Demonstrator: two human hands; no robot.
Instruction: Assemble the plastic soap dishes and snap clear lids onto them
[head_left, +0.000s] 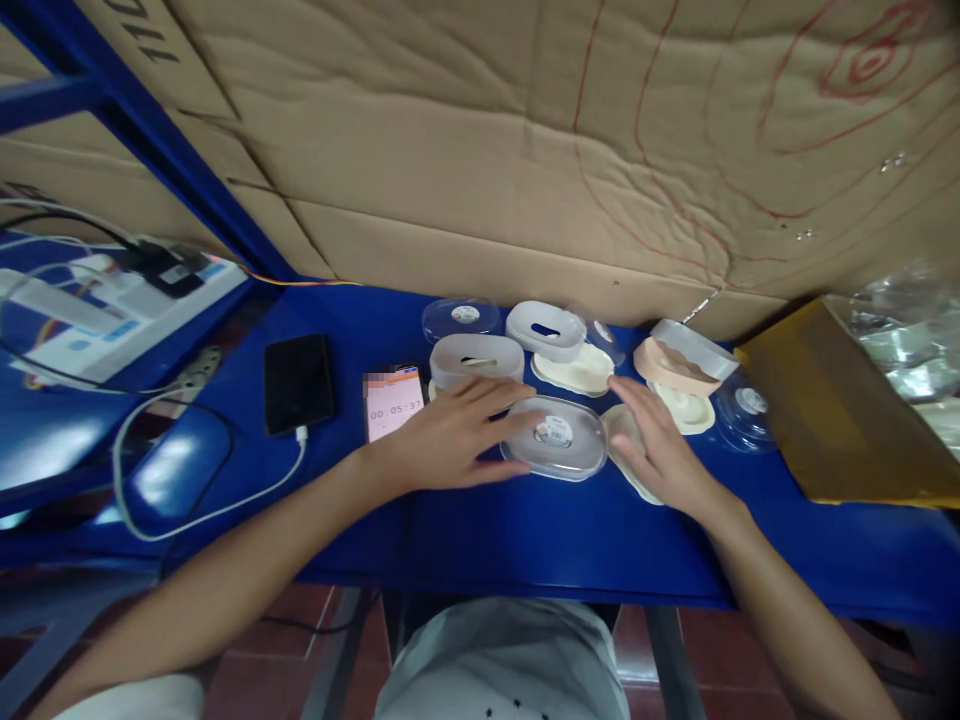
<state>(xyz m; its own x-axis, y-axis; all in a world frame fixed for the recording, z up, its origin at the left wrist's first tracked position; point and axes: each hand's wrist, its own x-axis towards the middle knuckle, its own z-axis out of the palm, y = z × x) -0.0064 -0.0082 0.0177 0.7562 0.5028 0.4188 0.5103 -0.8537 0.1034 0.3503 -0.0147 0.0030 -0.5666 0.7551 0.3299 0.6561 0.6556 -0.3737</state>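
Observation:
My left hand (463, 432), fingers apart and stretched out, reaches over the left edge of an oval clear plastic lid (574, 455) with a round white label. Whether it touches the lid I cannot tell. On the other side, my right hand (664, 450) is open above an oval cream-coloured tray (628, 470), partly covering it. Behind the left fingers stands a white oval box (480, 352) with a slot in its top. Another white slotted box (546, 328) stands farther back, with a cream insert (574, 372) in front of it.
Clear lids (450, 318) lie at the back, and another clear lid (746, 410) is on the right, beside a peach and white box (679, 360). A taped carton (832, 420) stands at right. A phone showing a timer (394, 400), a black phone (298, 385) and its white cable lie left.

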